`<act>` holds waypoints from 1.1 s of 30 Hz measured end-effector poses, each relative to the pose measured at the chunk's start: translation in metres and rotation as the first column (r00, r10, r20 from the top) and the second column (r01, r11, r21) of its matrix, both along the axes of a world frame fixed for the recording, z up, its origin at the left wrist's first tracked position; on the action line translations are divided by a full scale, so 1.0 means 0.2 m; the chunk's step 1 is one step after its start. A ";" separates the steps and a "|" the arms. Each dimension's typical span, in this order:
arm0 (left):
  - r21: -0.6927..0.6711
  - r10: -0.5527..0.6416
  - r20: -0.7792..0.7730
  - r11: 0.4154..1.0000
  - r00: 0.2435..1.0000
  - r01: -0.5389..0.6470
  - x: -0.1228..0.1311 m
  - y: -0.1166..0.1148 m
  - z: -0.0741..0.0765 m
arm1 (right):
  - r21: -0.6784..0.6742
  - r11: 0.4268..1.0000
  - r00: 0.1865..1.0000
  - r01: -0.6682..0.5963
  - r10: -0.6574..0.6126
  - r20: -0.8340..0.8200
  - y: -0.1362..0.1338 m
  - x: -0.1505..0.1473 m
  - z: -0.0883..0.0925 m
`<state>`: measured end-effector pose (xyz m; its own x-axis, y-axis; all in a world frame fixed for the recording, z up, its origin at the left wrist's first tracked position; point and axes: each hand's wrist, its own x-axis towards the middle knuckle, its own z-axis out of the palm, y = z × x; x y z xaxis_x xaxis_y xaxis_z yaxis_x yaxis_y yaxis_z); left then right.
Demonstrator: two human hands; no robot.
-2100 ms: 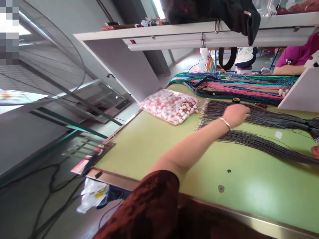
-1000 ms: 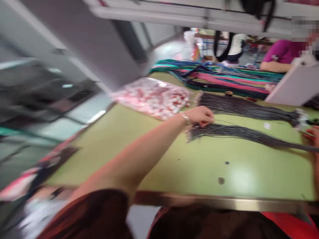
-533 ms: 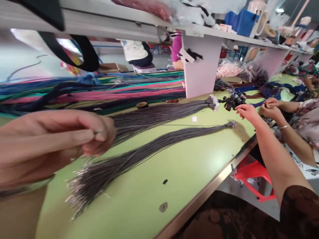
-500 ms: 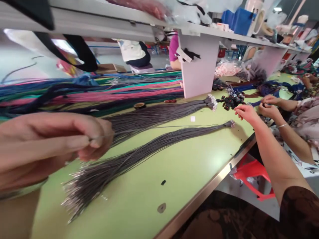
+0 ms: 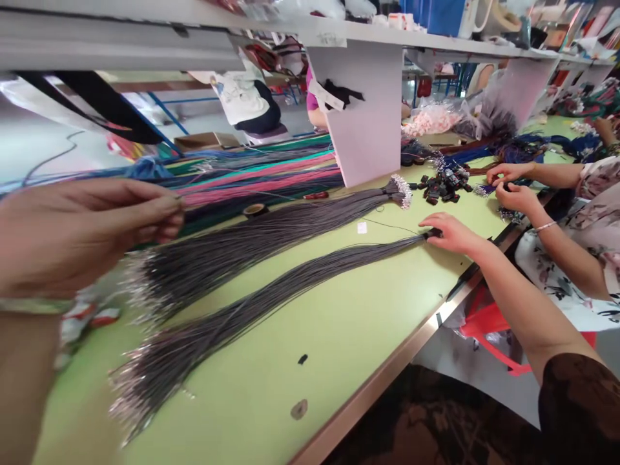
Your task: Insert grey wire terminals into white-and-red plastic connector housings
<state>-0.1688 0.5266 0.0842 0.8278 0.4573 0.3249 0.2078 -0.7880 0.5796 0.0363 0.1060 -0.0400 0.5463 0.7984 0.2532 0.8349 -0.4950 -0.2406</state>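
My left hand point(image 5: 101, 226) is raised at the left, thumb and forefinger pinched together. What they hold, if anything, is too small to make out. My right hand point(image 5: 453, 234) reaches forward and closes its fingers around the narrow right end of the nearer bundle of grey cords point(image 5: 290, 274). That bundle lies along the table, its metal-tipped ends fanned out at the left. A thin loose cord point(image 5: 392, 225) runs left from near my right fingertips. Behind it lies a thicker bundle of grey cords point(image 5: 271, 226), its pale-tipped end tied at the right.
A pile of small black pieces point(image 5: 443, 186) lies beyond my right hand. A co-worker's hands point(image 5: 513, 184) work at the right. Coloured cords point(image 5: 271, 174) run behind an upright panel point(image 5: 365, 116) under a shelf. A tape roll point(image 5: 255, 210) and a red stool point(image 5: 494, 329) are nearby.
My right hand has come down and left onto the end of the nearer bundle. My left hand has moved up and left; the cord stretched from it no longer shows there.
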 end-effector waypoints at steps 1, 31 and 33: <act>-0.059 -0.005 0.011 0.998 1.000 0.006 0.04 -0.05 0.01 | -0.040 0.999 1.000 -0.011 0.010 -0.019 0.02 0.00 0.00; 0.477 -0.381 -0.470 0.649 0.796 0.592 0.41 -1.08 -0.23 | -0.445 0.891 0.994 -0.090 0.050 -0.100 0.18 -0.13 0.47; 0.462 -0.331 -0.495 0.683 0.803 0.566 0.36 -1.04 -0.23 | -0.468 0.883 0.999 -0.034 0.032 -0.013 0.21 -0.17 0.43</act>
<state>-0.0971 0.3185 0.0382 0.9840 -0.1733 0.0403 -0.1716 -0.9843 -0.0412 0.0021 0.1473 0.0467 0.5178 0.8411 -0.1566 0.8522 -0.5232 0.0079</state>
